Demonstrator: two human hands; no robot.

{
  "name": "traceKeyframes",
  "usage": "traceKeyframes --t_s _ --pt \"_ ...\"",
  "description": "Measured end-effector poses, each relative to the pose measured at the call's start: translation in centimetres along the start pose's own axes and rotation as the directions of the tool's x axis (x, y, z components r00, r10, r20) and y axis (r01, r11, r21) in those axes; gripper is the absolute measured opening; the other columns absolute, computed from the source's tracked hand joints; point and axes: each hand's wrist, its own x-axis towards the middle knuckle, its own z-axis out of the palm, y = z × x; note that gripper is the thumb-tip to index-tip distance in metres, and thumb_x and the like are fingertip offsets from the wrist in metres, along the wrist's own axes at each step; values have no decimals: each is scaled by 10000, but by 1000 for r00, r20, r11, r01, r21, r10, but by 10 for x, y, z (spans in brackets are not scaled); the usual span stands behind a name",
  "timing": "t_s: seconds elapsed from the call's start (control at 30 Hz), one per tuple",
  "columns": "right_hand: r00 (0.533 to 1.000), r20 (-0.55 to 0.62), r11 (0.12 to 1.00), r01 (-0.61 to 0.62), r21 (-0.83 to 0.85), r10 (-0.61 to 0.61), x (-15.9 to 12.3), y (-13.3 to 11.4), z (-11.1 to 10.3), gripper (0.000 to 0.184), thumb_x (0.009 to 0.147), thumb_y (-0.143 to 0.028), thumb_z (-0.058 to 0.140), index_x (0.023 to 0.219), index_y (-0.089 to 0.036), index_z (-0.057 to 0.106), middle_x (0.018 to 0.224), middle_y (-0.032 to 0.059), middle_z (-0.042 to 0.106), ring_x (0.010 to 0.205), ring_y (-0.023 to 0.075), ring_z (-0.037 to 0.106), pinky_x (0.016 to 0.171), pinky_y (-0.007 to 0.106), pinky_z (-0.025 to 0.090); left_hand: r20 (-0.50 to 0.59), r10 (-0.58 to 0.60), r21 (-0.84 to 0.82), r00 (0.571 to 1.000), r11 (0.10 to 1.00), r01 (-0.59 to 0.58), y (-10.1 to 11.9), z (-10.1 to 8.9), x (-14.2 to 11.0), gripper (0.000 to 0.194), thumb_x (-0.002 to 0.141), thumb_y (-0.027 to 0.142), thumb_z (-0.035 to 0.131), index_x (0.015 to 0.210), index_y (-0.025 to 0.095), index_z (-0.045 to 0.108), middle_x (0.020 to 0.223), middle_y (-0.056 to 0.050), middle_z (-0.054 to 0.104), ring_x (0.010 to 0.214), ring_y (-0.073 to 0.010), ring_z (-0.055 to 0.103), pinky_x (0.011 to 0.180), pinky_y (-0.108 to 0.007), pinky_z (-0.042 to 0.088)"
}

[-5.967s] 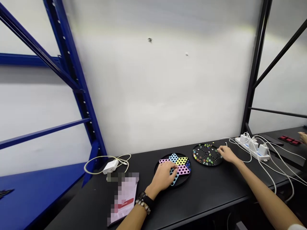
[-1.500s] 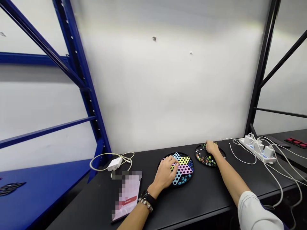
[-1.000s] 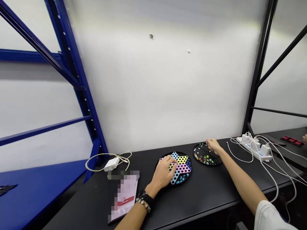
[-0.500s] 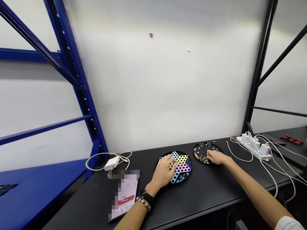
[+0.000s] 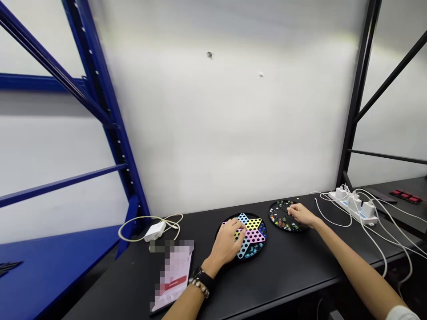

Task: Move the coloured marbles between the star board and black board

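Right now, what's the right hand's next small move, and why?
Probably lower the right hand slightly toward the round black tray with shiny multicoloured marbles: its fingertips are curled together over the tray, with marbles close by. Whether they already hold a marble is too small to tell.

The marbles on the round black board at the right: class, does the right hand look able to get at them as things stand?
Probably yes: the right hand is over the round board, and nothing visible stands between it and the marbles near the rim.
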Motion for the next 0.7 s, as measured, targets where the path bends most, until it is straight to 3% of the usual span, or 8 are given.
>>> traceKeyframes --t_s 0.07,0.17,0.3,0.4,0.5,0.57,0.63,0.7 --pt "998 19 955 59 -289 -56 -3 0 4 263 857 -381 531 701 -171 561 598 -16 505 545 104 436 538 228 314 7 0 -5 1000 1000 0 0 0 0 234 924 321 417 841 231 616 942 -35 651 895 -203 593 804 -344 431" --pt "993 113 843 86 -530 -30 -12 -8 6 136 855 -303 535 857 -194 618 787 26 630 704 152 545 650 253 359 9 0 -13 1000 1000 0 0 0 0 250 931 333 404 837 228 611 939 -42 650 898 -204 588 807 -343 429" --pt "980 186 737 75 -671 70 -18 -22 8 138 866 -297 536 930 -226 635 901 56 657 818 200 591 686 271 361 16 1 -21 1000 1000 -1 -1 1 0 256 939 334 393 844 225 605 953 -42 649 904 -204 582 815 -352 422" --pt "973 203 731 58 -680 112 -14 -27 9 109 848 -296 558 853 -211 626 829 53 636 771 196 579 656 269 349 21 2 -18 1000 1000 -1 -1 1 0 249 937 333 402 838 228 604 952 -40 649 905 -206 586 815 -355 422" --pt "974 220 880 63 -470 48 -10 -29 3 144 807 -324 605 768 -189 570 693 7 556 621 132 489 589 245 323 5 0 -10 1000 1000 0 0 1 0 240 932 326 415 828 229 608 941 -39 651 897 -206 590 807 -350 426" --pt "982 188 992 47 -118 -24 -9 -31 -3 221 821 -405 585 781 -197 520 622 -44 459 503 84 355 509 221 275 2 1 -9 1000 1000 -1 1 0 0 231 929 311 418 827 228 608 940 -36 651 895 -204 590 809 -350 424" --pt "991 117 959 32 280 -67 -10 -34 -6 287 849 -489 524 799 -214 461 614 -73 387 452 64 231 444 203 199 12 1 -11 1000 1000 -1 3 -1 0 224 927 300 418 826 226 605 941 -37 650 894 -203 590 810 -351 423" --pt "993 102 847 -5 531 -57 -10 -36 -4 313 865 -524 475 800 -222 422 643 -69 394 444 61 208 410 192 146 20 3 -16 1000 1000 -3 4 -2 1 223 923 298 417 821 224 601 938 -39 649 892 -204 591 807 -350 424"
